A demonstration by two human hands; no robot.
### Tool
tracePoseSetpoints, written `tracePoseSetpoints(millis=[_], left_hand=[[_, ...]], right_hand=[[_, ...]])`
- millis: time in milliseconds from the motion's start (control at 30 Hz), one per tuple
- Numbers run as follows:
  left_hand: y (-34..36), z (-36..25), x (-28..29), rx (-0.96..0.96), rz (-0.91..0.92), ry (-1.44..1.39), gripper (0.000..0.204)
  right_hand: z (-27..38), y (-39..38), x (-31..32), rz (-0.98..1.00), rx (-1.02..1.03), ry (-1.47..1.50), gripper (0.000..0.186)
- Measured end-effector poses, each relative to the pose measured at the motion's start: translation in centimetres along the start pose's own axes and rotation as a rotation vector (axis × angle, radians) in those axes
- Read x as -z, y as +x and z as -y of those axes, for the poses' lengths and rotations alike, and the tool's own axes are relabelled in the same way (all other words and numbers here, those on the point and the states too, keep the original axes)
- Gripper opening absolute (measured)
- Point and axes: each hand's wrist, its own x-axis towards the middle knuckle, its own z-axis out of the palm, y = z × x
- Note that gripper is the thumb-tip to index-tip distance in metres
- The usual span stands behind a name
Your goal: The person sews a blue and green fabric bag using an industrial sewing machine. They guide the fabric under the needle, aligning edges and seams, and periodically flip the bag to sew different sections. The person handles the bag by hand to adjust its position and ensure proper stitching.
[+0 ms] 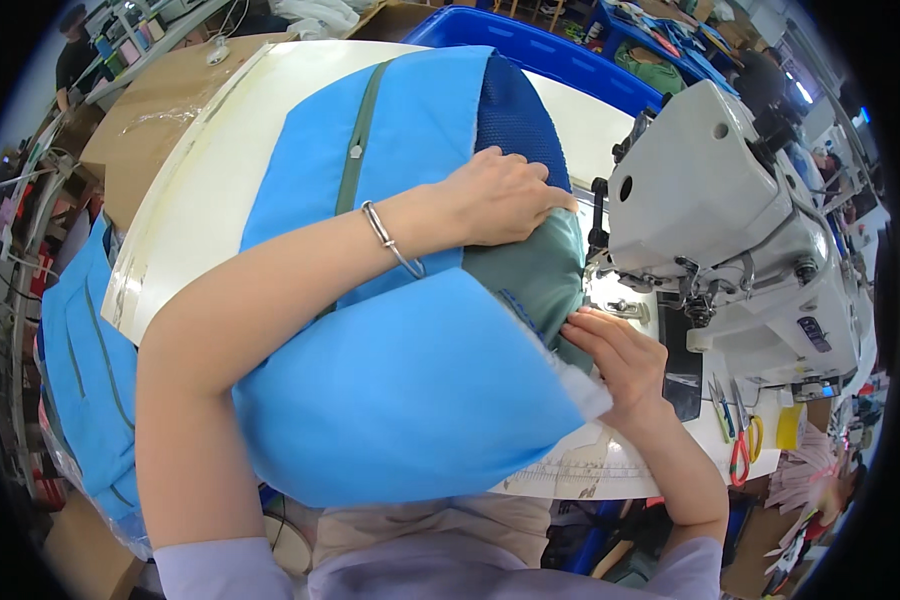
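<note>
A large light-blue fabric piece (400,400) with a green strip (363,135) lies folded over the sewing table and hangs toward my lap. Dark-blue mesh (520,115) and grey-green cloth (530,270) show along its right side. My left hand (510,195) reaches across it, fingers curled down on the cloth where mesh and green meet. Close to the presser foot (625,309) of the white sewing machine (710,200), my right hand (620,360) pinches the green cloth's edge. Its thumb is hidden. The fabric's right edge lies by the needle area; whether it is under the foot I cannot tell.
Red-handled scissors (740,455), green-handled snips (722,410) and a yellow roll (791,427) lie right of the machine's base. Behind the table stands a blue bin (550,50). More blue fabric pieces (90,370) are piled at left, near cardboard (170,120). Other people are farther off.
</note>
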Motion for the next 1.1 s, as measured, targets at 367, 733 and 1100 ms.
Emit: tracePoseSetpoints(millis=[367, 733, 1100], left_hand=[[-0.8, -0.4, -1.6, 0.056, -0.307, -0.150, 0.036], [-0.4, -0.7, -2.3, 0.123, -0.254, -0.085, 0.032], [-0.9, -0.5, -1.4, 0.020, -0.233, -0.092, 0.027]], right_hand=[[0.3, 0.5, 0.0, 0.016, -0.017, 0.003, 0.042], [-0.1, 0.5, -0.1, 0.026, -0.005, -0.002, 0.037], [-0.2, 0.4, -0.1, 0.017, 0.002, 0.005, 0.040]])
